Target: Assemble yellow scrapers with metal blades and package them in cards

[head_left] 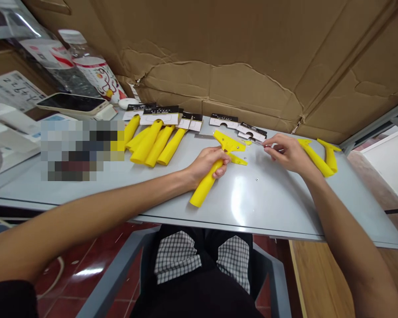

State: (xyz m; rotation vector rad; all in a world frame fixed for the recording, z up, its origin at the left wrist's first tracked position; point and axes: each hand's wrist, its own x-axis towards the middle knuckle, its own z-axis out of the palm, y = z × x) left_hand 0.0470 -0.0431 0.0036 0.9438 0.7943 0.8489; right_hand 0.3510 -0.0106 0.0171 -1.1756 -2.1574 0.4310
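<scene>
My left hand [210, 165] is wrapped around the neck of a yellow plastic scraper handle [202, 190], its wide flat head pointing away from me. Under that head, a second yellow plate [239, 160] shows, though I cannot tell whether it is attached. My right hand [283, 152] hovers to the right of the scraper head with thumb and index finger pinched. Whatever lies between those fingertips is too small to make out. Close by are small yellow bits [248, 142] and a tiny metal nut [257, 179] on the table.
Several finished-looking yellow handles [147, 145] with black-and-white header cards [161, 115] lie to the left. Loose cards [223, 120] sit at the back. Two yellow pieces [318, 159] lie on the right. A phone [73, 104] and bottles [94, 70] stand left; cardboard [252, 57] walls the back.
</scene>
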